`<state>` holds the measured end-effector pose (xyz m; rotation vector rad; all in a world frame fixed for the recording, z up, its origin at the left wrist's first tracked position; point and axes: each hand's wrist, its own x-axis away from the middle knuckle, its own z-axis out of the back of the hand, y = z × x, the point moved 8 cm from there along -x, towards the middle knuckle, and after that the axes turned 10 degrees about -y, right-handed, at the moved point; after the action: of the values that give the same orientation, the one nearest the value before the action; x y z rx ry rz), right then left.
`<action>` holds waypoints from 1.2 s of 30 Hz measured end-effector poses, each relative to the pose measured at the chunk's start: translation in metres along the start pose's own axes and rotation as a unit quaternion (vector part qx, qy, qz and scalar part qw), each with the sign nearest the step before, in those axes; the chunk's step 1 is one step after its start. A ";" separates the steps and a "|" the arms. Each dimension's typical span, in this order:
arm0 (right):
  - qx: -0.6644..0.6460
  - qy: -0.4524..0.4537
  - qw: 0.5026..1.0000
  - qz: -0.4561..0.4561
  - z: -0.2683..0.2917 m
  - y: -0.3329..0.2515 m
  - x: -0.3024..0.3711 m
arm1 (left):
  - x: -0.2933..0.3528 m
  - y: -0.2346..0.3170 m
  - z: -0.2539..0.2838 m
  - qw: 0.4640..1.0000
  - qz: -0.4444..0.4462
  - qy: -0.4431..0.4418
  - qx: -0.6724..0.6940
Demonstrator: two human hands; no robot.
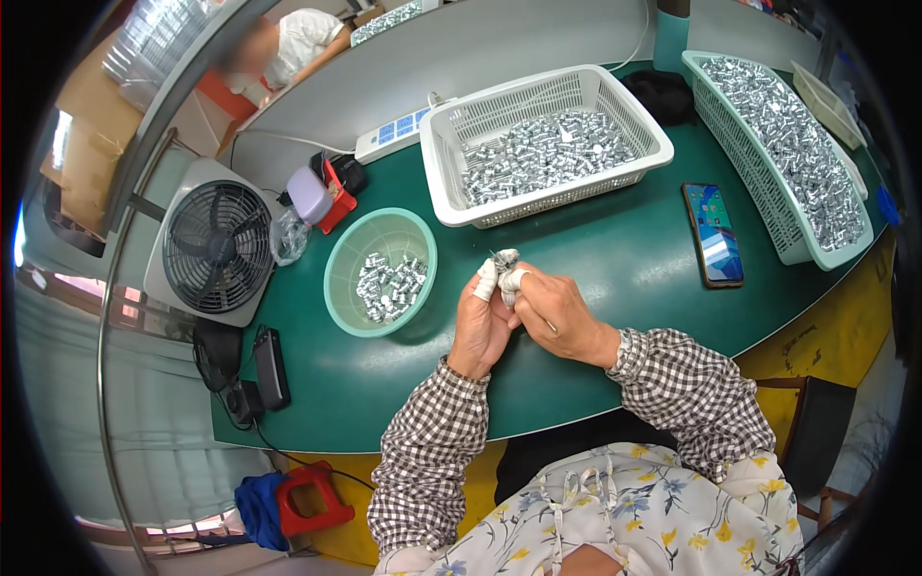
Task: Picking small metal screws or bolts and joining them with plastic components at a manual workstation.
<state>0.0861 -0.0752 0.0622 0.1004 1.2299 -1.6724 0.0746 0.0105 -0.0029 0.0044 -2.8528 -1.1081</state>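
Note:
My left hand (pixel 482 328) and my right hand (pixel 562 315) meet above the middle of the green table, with white coverings on some fingertips. The left fingers are pinched around a small grey metal piece (pixel 501 259); its exact shape is mostly hidden by the fingers. My right hand is closed against it and holds a thin stick-like tool (pixel 551 326), of which only an end shows below the fingers. Left of the hands, a light green plastic bowl (pixel 429 274) holds a small heap of silvery metal parts (pixel 389 286). Beyond them, a white slotted basket (pixel 547 200) contains many similar parts.
At the right stands a long pale green basket (pixel 735 158) full of metal parts, with a phone (pixel 714 235) beside it. A fan (pixel 219 247), red box (pixel 338 204), power strip (pixel 389 136) and black device (pixel 272 368) line the left. Another person (pixel 298 48) sits beyond the partition.

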 end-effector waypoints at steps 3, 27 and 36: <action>0.040 -0.015 0.999 0.017 -0.003 -0.005 0.000 | -0.004 0.002 0.013 1.000 -0.022 -0.020 0.002; 0.293 -0.059 0.954 0.037 -0.019 -0.015 0.002 | -0.004 0.011 0.019 0.996 -0.010 0.016 -0.092; 0.216 -0.049 0.974 0.041 -0.007 -0.014 -0.001 | 0.001 0.000 0.002 0.996 0.014 0.090 0.000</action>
<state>0.0732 -0.0698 0.0686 0.3264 0.7622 -1.8261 0.0734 0.0120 -0.0038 0.0602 -2.6854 -1.0453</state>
